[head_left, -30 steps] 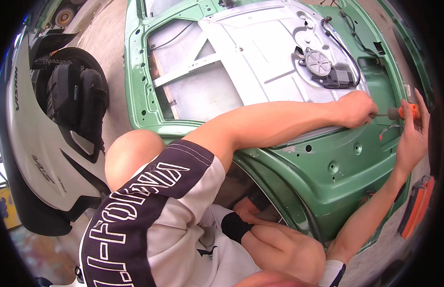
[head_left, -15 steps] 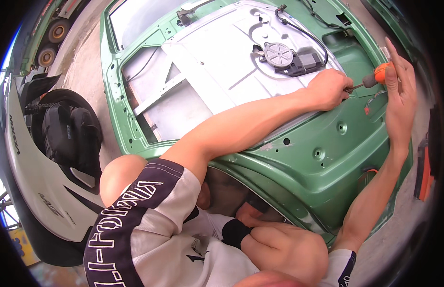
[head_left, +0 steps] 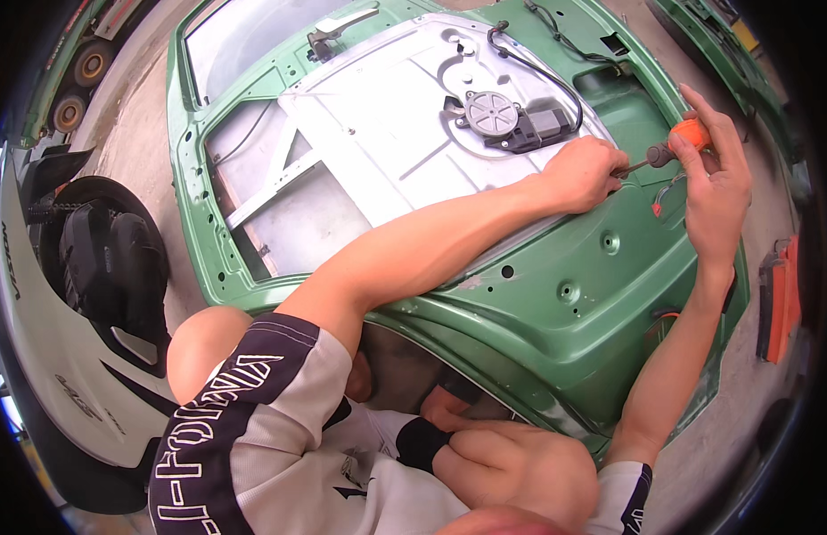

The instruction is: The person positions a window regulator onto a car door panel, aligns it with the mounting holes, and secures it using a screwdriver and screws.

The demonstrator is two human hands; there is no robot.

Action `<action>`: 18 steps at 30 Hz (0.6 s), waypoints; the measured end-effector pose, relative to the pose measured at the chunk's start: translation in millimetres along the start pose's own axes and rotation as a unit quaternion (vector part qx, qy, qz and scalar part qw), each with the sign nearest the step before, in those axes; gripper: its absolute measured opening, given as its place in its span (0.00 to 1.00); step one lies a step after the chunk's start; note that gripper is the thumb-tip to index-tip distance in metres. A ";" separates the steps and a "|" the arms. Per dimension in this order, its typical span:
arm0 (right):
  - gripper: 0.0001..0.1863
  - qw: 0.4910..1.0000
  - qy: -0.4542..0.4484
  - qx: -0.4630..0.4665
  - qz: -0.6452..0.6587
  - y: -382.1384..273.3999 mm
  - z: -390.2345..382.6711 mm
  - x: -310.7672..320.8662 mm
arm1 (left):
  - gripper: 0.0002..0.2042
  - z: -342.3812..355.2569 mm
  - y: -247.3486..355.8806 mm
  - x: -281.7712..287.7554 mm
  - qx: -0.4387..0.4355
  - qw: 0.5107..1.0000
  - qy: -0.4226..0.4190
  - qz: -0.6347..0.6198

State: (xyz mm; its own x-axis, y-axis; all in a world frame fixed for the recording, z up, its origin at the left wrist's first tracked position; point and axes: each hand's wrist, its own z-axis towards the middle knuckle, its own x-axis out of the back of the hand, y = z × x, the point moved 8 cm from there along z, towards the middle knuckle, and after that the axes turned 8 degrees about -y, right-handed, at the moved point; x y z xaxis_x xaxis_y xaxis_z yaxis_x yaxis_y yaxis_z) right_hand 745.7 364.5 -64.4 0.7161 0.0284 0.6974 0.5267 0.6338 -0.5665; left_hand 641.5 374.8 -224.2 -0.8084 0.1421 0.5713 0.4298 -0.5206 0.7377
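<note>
My left hand (head_left: pixel 578 178) is closed at the right edge of the silver inner panel (head_left: pixel 360 116) of a green car door (head_left: pixel 547 348), around the tip end of a screwdriver's thin metal shaft; what its fingertips pinch is hidden. My right hand (head_left: pixel 716 196) grips the screwdriver's orange handle (head_left: pixel 688 134) between thumb and fingers, the shaft lying level toward the left hand. A window motor (head_left: pixel 494 116) with black housing is mounted on the panel just above. Below the shaft, a short wire with a red connector (head_left: pixel 656 208) hangs on the green metal.
A white and black scooter (head_left: pixel 93 357) stands at left, wheeled green machinery (head_left: pixel 93 58) behind it. An orange and black object (head_left: pixel 777 299) lies on the concrete floor (head_left: pixel 139 134) at right. Another green panel (head_left: pixel 712 53) is at top right. My bent bare knee (head_left: pixel 529 473) is below.
The view has shifted, so the door and both hands sit further left in the frame. Both hands stay at the screwdriver; my right fingers have curled slightly over the handle.
</note>
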 end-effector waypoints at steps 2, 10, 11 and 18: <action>0.23 0.998 -0.002 -0.047 -0.049 4.7 -3.2 3.6 | 0.11 4.7 6.4 -0.7 -0.022 1.000 0.005 -0.004; 0.26 0.999 -0.047 0.020 0.018 -5.6 -0.4 1.4 | 0.09 5.5 6.7 2.7 -0.010 1.000 0.003 -0.015; 0.26 0.998 -0.049 -0.031 -0.007 4.9 -2.2 -0.3 | 0.09 6.3 8.0 2.7 -0.010 1.000 0.008 -0.022; 0.20 0.994 -0.002 -0.001 0.110 -14.7 0.5 -1.5 | 0.10 3.4 2.3 1.5 0.010 1.000 0.001 -0.023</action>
State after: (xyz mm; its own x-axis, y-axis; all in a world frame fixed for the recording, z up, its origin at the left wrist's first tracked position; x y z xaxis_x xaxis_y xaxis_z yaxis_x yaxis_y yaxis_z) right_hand 736.7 355.5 -57.0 0.8126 0.1687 0.5579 0.3584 0.6101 -0.7066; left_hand 642.7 376.7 -220.4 -0.8286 0.1639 0.5353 0.3992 -0.4974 0.7702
